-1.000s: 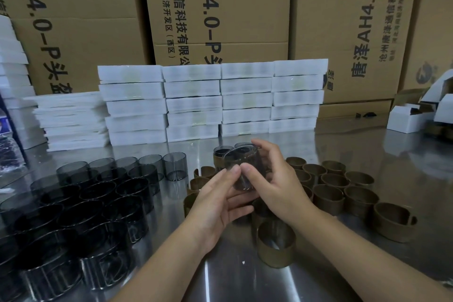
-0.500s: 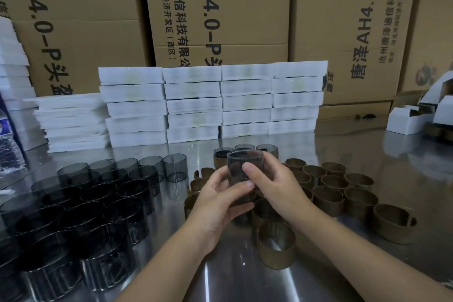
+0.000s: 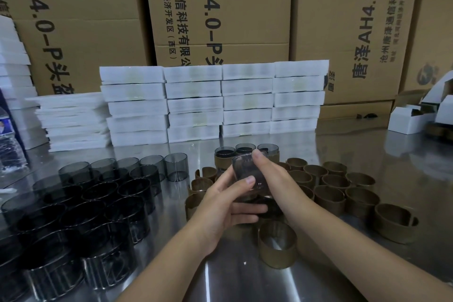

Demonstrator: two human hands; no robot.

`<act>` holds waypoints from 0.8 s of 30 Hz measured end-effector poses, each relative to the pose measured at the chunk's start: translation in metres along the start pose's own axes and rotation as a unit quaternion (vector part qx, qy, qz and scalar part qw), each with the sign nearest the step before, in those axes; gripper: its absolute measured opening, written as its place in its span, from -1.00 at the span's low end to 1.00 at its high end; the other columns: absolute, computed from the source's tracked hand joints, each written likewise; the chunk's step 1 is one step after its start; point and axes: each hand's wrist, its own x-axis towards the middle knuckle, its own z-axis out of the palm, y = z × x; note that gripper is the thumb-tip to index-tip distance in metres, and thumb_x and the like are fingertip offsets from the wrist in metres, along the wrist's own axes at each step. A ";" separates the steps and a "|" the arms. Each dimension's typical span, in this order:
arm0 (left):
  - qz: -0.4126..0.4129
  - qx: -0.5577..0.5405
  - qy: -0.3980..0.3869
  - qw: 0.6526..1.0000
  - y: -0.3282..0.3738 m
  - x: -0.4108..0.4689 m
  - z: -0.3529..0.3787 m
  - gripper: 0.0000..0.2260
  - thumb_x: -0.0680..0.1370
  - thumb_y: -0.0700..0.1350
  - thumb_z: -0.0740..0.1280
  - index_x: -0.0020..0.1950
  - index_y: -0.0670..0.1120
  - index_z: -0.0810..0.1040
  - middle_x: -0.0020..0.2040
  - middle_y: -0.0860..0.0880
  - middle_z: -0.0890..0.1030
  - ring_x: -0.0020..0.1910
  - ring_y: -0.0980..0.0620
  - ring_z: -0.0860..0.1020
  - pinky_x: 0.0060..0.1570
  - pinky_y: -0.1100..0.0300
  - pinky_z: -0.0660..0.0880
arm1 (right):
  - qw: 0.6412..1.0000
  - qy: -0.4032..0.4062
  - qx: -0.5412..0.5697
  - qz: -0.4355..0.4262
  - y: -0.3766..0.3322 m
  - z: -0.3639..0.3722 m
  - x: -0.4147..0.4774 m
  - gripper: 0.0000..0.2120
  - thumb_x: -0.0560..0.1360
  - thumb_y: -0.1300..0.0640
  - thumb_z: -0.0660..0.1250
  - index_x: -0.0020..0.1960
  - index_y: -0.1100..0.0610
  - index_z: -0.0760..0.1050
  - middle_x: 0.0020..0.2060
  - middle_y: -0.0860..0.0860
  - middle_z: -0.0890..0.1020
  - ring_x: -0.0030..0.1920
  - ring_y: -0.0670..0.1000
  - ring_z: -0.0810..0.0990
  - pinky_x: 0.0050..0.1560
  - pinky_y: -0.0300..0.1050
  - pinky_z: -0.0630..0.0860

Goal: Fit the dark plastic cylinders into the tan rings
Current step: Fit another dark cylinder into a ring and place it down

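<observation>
**Q:** What are the hands doing?

**A:** Both hold one dark cylinder (image 3: 245, 167), see-through and upright, above a shiny steel table (image 3: 232, 282) in the middle of the view. The left hand (image 3: 220, 206) comes in from the near left. Its thumb (image 3: 250, 180) presses on the front wall and its fingers reach under and round the lower end. The right hand (image 3: 274, 179) curls round the far side, with the tip of the forefinger on the top rim.

**Q:** Is a ring on that cylinder?

**A:** I cannot tell. Its lower end is hidden between the palms.

**Q:** Where are the other parts?

**A:** A crowd of loose cylinders (image 3: 98, 203) stands on the left of the table. The tan rings (image 3: 338, 186) stand in a cluster on the right, each with a gap in its side. One single ring (image 3: 277, 250) stands nearer, between the two forearms. Just behind the hands are three fitted pieces (image 3: 225, 155), each a cylinder seated in a tan ring.

**Q:** And behind those?

**A:** Stacks of flat white boxes (image 3: 196, 103) form a low wall across the table. Tall cardboard cartons (image 3: 220, 7) printed in black letters rise behind them.
</observation>
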 end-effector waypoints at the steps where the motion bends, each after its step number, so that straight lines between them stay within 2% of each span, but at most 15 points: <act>1: -0.004 -0.004 -0.008 1.000 0.000 0.000 0.000 -0.66 0.39 0.07 0.42 0.17 0.16 0.60 0.04 -0.08 0.70 -0.16 -0.10 0.70 -0.29 0.22 0.59 | 1.000 -0.011 0.006 0.016 -0.001 0.000 0.000 -0.30 0.27 -0.47 0.24 0.12 0.04 0.63 0.01 -0.03 0.71 0.08 -0.07 0.65 0.26 -0.07 0.46; 3: -0.012 -0.012 -0.019 1.000 0.001 0.000 -0.001 -0.65 0.42 0.06 0.39 0.21 0.12 0.58 0.04 -0.12 0.70 -0.16 -0.11 0.70 -0.29 0.21 0.60 | 0.999 -0.029 0.030 0.032 -0.002 -0.001 0.000 -0.30 0.27 -0.50 0.27 0.10 0.02 0.65 0.04 0.00 0.70 0.13 -0.01 0.64 0.35 0.06 0.40; 5: -0.016 -0.021 -0.026 0.999 0.001 0.000 -0.002 -0.62 0.43 0.06 0.38 0.24 0.09 0.55 0.04 -0.16 0.69 -0.15 -0.10 0.70 -0.29 0.19 0.60 | 0.996 -0.042 0.065 0.038 -0.003 0.000 0.000 -0.36 0.28 -0.47 0.29 0.05 0.01 0.67 0.05 0.05 0.70 0.14 0.04 0.64 0.38 0.11 0.38; 9: -0.015 0.001 -0.025 1.000 0.000 0.001 0.000 -0.66 0.43 0.08 0.38 0.20 0.12 0.58 0.03 -0.14 0.70 -0.14 -0.06 0.69 -0.28 0.19 0.60 | 0.997 -0.031 0.065 0.039 -0.004 -0.002 0.002 -0.47 0.26 -0.44 0.30 -0.04 -0.06 0.69 -0.02 0.03 0.72 0.05 0.00 0.68 0.28 -0.01 0.46; 12: -0.008 0.029 -0.012 0.999 -0.002 0.002 0.003 -0.68 0.41 0.08 0.40 0.16 0.16 0.59 0.01 -0.08 0.71 -0.16 -0.03 0.68 -0.29 0.20 0.59 | 0.999 -0.005 0.036 0.017 -0.003 -0.003 0.002 -0.45 0.30 -0.38 0.30 -0.04 0.05 0.68 -0.07 0.06 0.72 0.00 0.04 0.68 0.19 -0.01 0.51; 14: 0.001 0.045 0.004 0.999 -0.003 0.002 0.006 -0.65 0.39 0.07 0.48 0.16 0.14 0.58 -0.01 -0.05 0.71 -0.16 -0.02 0.68 -0.30 0.21 0.57 | 1.000 0.021 -0.008 -0.021 -0.003 -0.003 0.001 -0.37 0.27 -0.38 0.32 -0.01 0.15 0.63 -0.10 0.10 0.71 -0.03 0.08 0.67 0.15 0.05 0.54; 16: 0.011 0.055 0.028 0.998 -0.004 0.002 0.007 -0.61 0.37 0.06 0.55 0.16 0.14 0.58 -0.06 -0.02 0.72 -0.17 0.00 0.68 -0.32 0.23 0.56 | 0.995 0.057 -0.054 -0.055 -0.001 -0.002 0.000 -0.34 0.22 -0.39 0.35 -0.03 0.17 0.58 -0.14 0.10 0.69 -0.08 0.08 0.67 0.08 0.08 0.57; 17: 0.014 0.056 0.039 0.998 -0.005 0.002 0.006 -0.64 0.38 0.04 0.52 0.15 0.15 0.58 -0.08 -0.01 0.72 -0.18 0.02 0.68 -0.32 0.24 0.56 | 0.992 0.078 -0.079 -0.061 0.000 -0.002 0.000 -0.33 0.20 -0.42 0.36 -0.04 0.15 0.56 -0.16 0.09 0.69 -0.11 0.05 0.66 0.04 0.07 0.59; 19: 0.015 0.054 0.055 0.997 -0.007 0.002 0.005 -0.74 0.46 -0.03 0.46 0.10 0.24 0.59 -0.10 0.02 0.72 -0.17 0.05 0.69 -0.32 0.26 0.56 | 0.983 0.119 -0.131 -0.058 0.003 -0.003 0.000 -0.33 0.17 -0.51 0.34 -0.05 0.04 0.53 -0.20 -0.01 0.68 -0.17 -0.09 0.65 -0.08 -0.07 0.59; 21: 0.013 0.052 0.064 0.996 -0.008 0.003 0.004 -0.75 0.49 -0.06 0.44 0.01 0.33 0.60 -0.10 0.04 0.72 -0.14 0.08 0.70 -0.31 0.27 0.56 | 0.973 0.150 -0.169 -0.057 0.006 -0.003 0.000 -0.39 0.17 -0.51 0.30 -0.04 -0.05 0.49 -0.21 -0.11 0.66 -0.20 -0.22 0.61 -0.16 -0.23 0.52; 24: 0.009 0.044 0.074 0.996 -0.007 0.003 0.006 -0.73 0.48 -0.05 0.45 -0.02 0.36 0.60 -0.12 0.06 0.72 -0.07 0.08 0.70 -0.30 0.27 0.56 | 0.969 0.164 -0.172 -0.063 0.008 -0.003 0.002 -0.42 0.17 -0.50 0.29 -0.04 -0.09 0.47 -0.23 -0.17 0.65 -0.20 -0.30 0.59 -0.22 -0.31 0.45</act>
